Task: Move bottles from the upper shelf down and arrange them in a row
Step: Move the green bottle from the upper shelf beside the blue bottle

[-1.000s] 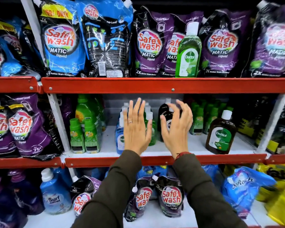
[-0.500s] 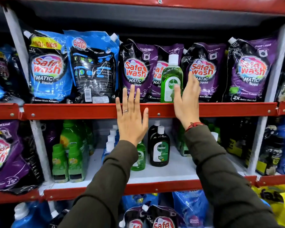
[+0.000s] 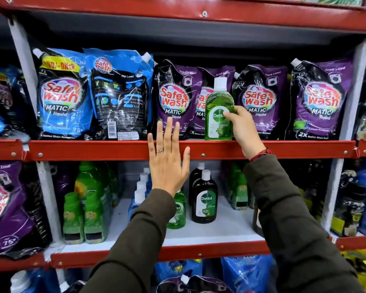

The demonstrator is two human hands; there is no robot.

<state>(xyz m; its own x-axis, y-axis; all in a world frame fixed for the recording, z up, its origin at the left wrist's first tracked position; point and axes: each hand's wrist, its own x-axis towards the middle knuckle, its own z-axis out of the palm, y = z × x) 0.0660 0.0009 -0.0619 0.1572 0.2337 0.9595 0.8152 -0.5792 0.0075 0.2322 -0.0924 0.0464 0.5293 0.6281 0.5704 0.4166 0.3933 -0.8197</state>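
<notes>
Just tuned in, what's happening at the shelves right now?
A person is reaching up to the upper shelf. The right hand is closed around a green Dettol bottle that stands among the Safewash pouches, its base at the shelf edge. The left hand is open and flat in front of the shelf edge, holding nothing. More Dettol bottles already stand on the lower shelf.

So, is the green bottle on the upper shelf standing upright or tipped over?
Upright: the green bottle stands on the upper shelf, white cap on top, with the right hand gripping its side.
</notes>
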